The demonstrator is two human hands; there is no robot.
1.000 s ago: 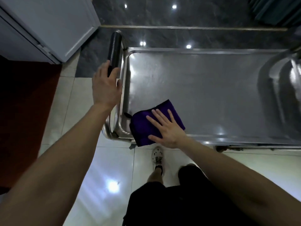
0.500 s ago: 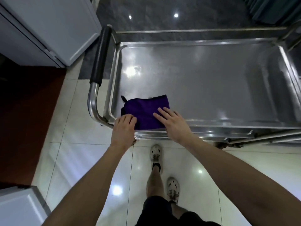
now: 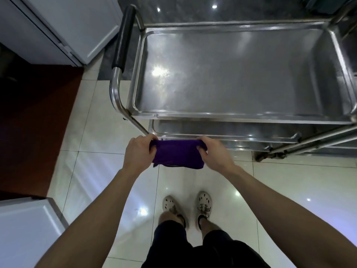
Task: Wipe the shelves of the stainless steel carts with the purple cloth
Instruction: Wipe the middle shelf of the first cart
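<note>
Nearest the camera, two pale perforated shoes (image 3: 186, 205) stand on the glossy white tiled floor (image 3: 92, 171), below dark shorts (image 3: 204, 246). Both bare forearms reach forward from there toward the cart.

The left hand (image 3: 138, 150) and the right hand (image 3: 214, 152) hold the purple cloth (image 3: 176, 155) between them, in the air just short of the stainless steel cart (image 3: 239, 115). Each grip is closed on one end of the cloth, fingers curled over its upper edge, thumbs underneath. The cloth is deep violet, folded into a thick, roughly rectangular pad, pulled fairly taut along the top while its lower edge sags and shows a small loose corner at the left.

Just beyond the cloth lies the rim of the cart's lower shelf (image 3: 222, 130), mostly hidden under the top one. Farther on, the top shelf (image 3: 231, 74) is a shallow tray with raised edges, dull grey and streaky, with a bright glare spot near its left side. On the cart's left end curves a steel handle with a black sleeve (image 3: 122, 38). Left of the cart stands a white cabinet (image 3: 58, 26).
</note>
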